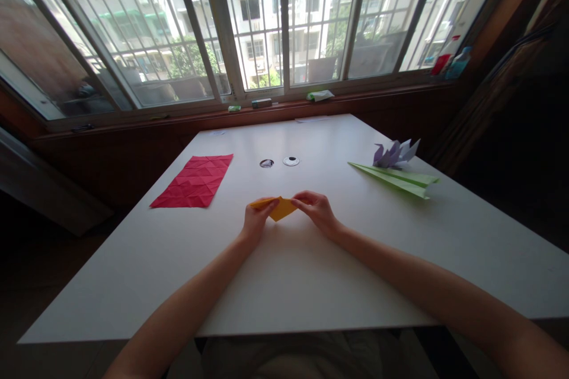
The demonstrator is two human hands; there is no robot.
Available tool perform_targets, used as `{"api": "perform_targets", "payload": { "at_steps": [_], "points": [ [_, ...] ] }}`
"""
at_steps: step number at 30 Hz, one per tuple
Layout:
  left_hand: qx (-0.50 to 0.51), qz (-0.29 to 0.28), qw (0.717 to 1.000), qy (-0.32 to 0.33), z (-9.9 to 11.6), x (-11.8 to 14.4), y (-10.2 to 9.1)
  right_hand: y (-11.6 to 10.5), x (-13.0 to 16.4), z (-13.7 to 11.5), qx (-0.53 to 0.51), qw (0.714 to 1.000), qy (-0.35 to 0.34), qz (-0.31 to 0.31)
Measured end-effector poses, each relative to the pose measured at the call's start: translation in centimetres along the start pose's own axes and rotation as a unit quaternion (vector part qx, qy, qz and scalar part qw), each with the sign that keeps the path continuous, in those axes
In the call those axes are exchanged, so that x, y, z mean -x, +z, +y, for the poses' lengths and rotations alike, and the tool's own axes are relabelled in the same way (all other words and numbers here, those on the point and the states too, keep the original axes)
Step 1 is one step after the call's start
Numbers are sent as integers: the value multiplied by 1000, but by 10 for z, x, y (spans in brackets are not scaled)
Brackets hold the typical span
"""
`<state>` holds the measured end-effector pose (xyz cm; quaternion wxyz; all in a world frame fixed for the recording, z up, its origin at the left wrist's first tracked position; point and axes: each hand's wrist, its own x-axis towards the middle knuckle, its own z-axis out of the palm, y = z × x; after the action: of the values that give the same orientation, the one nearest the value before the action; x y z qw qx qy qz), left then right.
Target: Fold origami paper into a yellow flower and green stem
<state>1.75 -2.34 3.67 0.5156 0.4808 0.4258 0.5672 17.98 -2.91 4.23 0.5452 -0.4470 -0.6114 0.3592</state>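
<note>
A small folded orange paper (280, 207) lies at the middle of the white table (311, 272). My left hand (256, 220) pinches its left side, with the fingertips on the upper left edge. My right hand (317, 209) pinches its right tip. Both hands rest low on the tabletop, and parts of the paper are hidden under my fingers.
A creased red paper sheet (194, 181) lies to the left. A green paper plane (397, 180) and a purple origami figure (395, 154) sit at the right. Two small round objects (279, 161) lie farther back. Bottles (450, 59) stand on the window sill.
</note>
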Motion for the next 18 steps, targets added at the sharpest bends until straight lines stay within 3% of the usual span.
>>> {"api": "perform_targets", "payload": {
  "at_steps": [7, 18],
  "points": [
    [27, 39, 999, -1, -2, -7, -2, -3, -3, 5, 18, 999, 17, 21],
    [43, 45, 998, -21, -3, -7, -3, -1, -2, 4, -28, 999, 29, 14]
  ]
}}
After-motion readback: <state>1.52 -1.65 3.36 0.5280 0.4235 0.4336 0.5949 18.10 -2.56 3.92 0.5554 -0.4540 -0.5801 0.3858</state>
